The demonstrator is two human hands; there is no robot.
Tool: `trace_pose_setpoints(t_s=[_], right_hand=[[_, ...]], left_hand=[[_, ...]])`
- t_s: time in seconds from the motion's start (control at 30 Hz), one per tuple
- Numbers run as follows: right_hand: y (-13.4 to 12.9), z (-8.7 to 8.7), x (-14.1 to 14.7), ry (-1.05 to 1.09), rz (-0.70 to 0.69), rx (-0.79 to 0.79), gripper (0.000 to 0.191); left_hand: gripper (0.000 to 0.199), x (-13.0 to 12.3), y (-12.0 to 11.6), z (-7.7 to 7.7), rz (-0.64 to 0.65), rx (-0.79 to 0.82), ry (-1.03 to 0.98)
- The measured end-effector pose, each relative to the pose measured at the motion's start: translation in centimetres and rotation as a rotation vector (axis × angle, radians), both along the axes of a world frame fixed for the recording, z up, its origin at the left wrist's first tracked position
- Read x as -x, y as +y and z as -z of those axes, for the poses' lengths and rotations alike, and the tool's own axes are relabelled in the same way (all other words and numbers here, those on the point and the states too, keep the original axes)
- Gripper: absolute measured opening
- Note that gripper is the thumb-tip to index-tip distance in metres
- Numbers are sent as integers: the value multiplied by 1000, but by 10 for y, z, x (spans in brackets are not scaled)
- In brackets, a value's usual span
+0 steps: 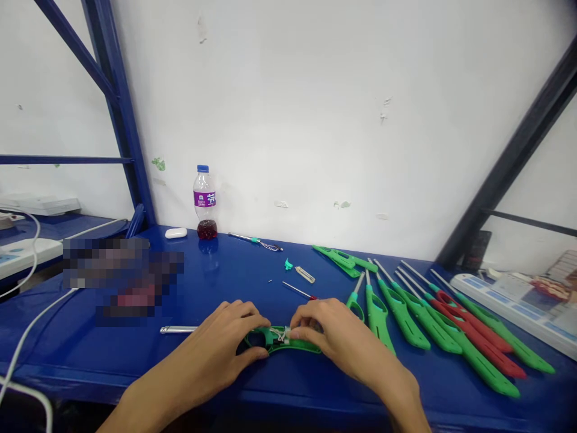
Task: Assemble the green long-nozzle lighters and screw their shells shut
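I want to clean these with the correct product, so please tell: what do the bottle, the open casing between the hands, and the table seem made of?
The bottle: likely clear, glossy plastic; see-through, with moulded curves.
The open casing: probably rigid plastic, even green, with thin moulded edges.
The table: glossy blue with soft reflections, perhaps painted metal; coated board is also possible.
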State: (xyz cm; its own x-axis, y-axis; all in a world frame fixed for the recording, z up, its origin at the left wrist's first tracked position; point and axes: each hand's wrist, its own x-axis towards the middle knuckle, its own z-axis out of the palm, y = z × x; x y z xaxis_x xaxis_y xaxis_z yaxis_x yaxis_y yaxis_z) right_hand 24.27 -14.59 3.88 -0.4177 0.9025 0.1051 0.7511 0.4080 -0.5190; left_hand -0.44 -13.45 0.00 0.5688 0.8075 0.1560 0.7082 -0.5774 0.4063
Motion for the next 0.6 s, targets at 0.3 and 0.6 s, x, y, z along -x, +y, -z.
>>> trace_pose_setpoints(t_s=[0.3, 0.6], right_hand=[[17, 17, 3, -43, -25, -180, 24], [17, 16, 2, -68, -47, -93, 24]], left_hand=[[37, 4, 7, 3, -30, -15, 24], [35, 6, 5, 3, 0, -71, 1]])
